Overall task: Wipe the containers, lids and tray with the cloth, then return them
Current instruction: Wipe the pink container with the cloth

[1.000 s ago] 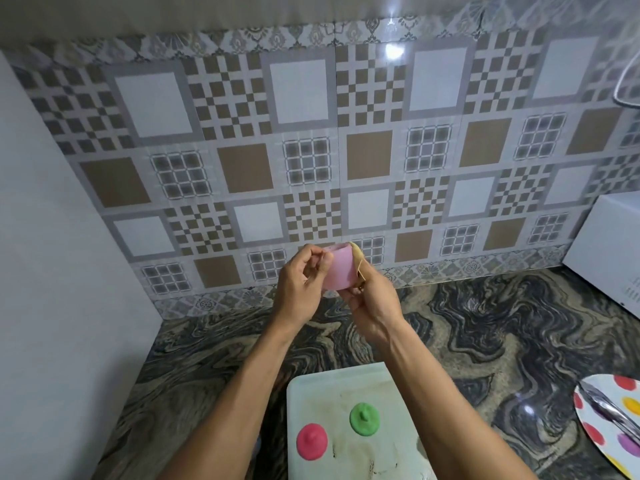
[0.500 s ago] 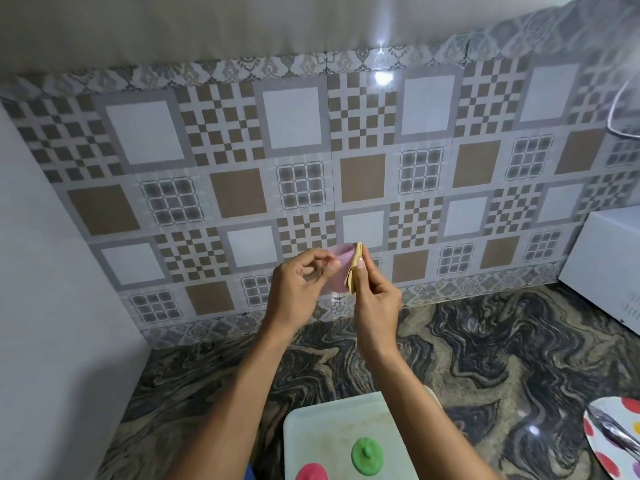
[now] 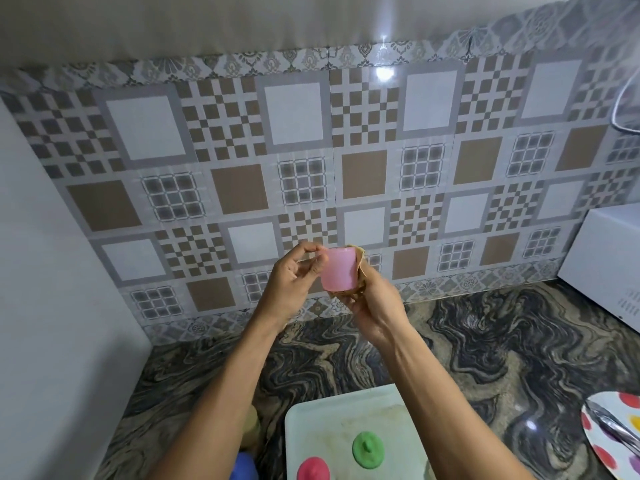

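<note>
I hold a small pink container (image 3: 339,269) up in front of the tiled wall, above the counter. My left hand (image 3: 292,280) pinches its left rim with thumb and fingers. My right hand (image 3: 375,303) cups its right side and bottom through a yellowish cloth (image 3: 360,271), of which only an edge shows. A pale tray (image 3: 322,420) lies on the counter near the bottom edge, stained in the middle. On it sit a green lid (image 3: 367,449) and a pink-red lid (image 3: 313,468).
A marbled dark counter (image 3: 485,358) runs under the tiled wall. A white appliance (image 3: 609,258) stands at the right. A spotted plate (image 3: 613,441) with a metal utensil (image 3: 613,427) lies at the lower right. A blue object (image 3: 244,465) and a beige one (image 3: 251,424) peek beside my left forearm. A white panel (image 3: 52,306) closes the left.
The pink container has turned in my hands: half a second ago it showed mostly edge-on behind the cloth, now its side faces me. The camera has tilted and the tray shows more.
</note>
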